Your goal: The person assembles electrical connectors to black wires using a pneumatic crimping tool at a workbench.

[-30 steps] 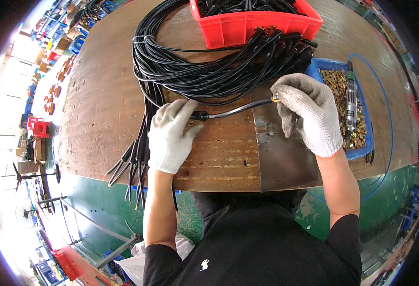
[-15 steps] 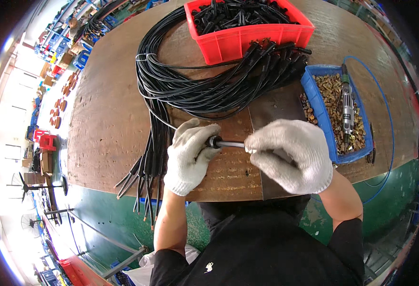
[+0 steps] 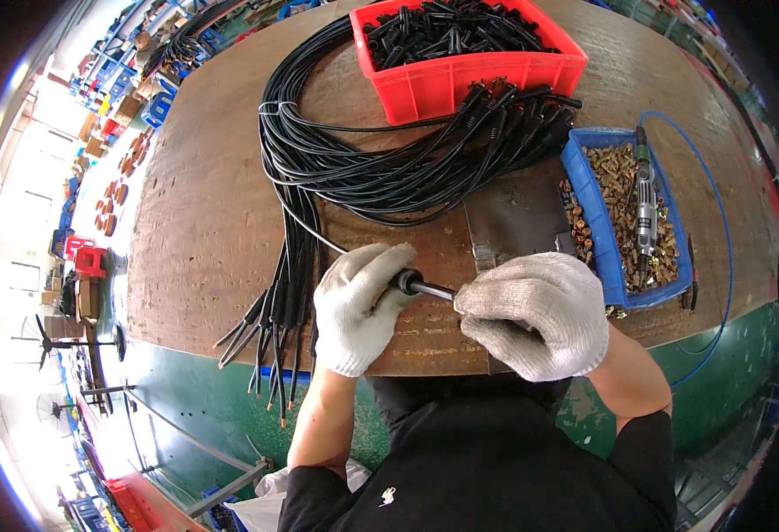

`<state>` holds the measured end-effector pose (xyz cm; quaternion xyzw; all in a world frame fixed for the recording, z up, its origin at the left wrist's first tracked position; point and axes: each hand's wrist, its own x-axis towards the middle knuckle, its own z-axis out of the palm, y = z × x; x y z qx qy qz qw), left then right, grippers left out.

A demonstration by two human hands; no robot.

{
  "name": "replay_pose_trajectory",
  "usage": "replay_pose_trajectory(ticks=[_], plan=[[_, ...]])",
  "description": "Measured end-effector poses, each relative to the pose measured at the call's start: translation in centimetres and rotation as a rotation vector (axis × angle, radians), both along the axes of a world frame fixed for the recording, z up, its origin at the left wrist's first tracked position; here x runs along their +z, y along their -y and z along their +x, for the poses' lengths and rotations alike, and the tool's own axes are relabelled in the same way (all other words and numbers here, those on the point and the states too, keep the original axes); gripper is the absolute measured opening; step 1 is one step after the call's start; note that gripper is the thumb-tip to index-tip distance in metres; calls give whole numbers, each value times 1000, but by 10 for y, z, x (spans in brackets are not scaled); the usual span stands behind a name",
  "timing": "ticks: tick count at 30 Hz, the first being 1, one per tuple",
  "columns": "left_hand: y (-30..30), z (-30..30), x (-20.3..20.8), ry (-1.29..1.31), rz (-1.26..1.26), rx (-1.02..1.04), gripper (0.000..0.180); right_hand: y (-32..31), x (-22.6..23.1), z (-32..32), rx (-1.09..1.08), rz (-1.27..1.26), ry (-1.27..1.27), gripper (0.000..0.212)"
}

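Observation:
Both hands wear white knit gloves and meet above the near part of the table. My left hand [image 3: 360,306] is closed around a black round-mouthed connector sleeve [image 3: 407,282]; a black cable runs from behind this hand up to the bundle. Between the hands, a slim shiny rod [image 3: 434,290] reaches from the sleeve's mouth to my right fingertips. My right hand [image 3: 536,315] pinches the rod's other end, its fingers curled; the rest of the rod is hidden. Left of my left hand, several black cables [image 3: 283,310] hang over the table edge with bare copper-coloured tips.
A large coil of black cables [image 3: 354,182] lies across the wooden table [image 3: 203,204]. Behind it stands a red bin [image 3: 487,78] of black sleeves. At right, a blue tray [image 3: 598,217] holds small brass-coloured fittings, with a metal air tool [image 3: 646,208] on top and a blue hose [image 3: 722,213] trailing off.
Both hands sit slightly lower in the picture, and the rod now slants down to the right. My right fingers have drawn closer together. The view has shifted a little.

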<state>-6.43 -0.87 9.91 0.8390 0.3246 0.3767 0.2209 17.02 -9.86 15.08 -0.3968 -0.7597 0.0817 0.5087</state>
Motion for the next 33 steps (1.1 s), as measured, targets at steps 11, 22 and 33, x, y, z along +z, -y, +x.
replay_pose_trajectory(ticks=[11, 22, 33], plan=[[0, -7, -10, 18, 5, -17, 52, 5, -9, -3, 91, 93, 116, 40], [5, -2, -13, 44, -64, -121, 49, -2, -5, 0, 10, 18, -9, 33], [12, 1, -28, 245, -263, -52, 31, 9, -21, -4, 78, 154, 156, 34]])
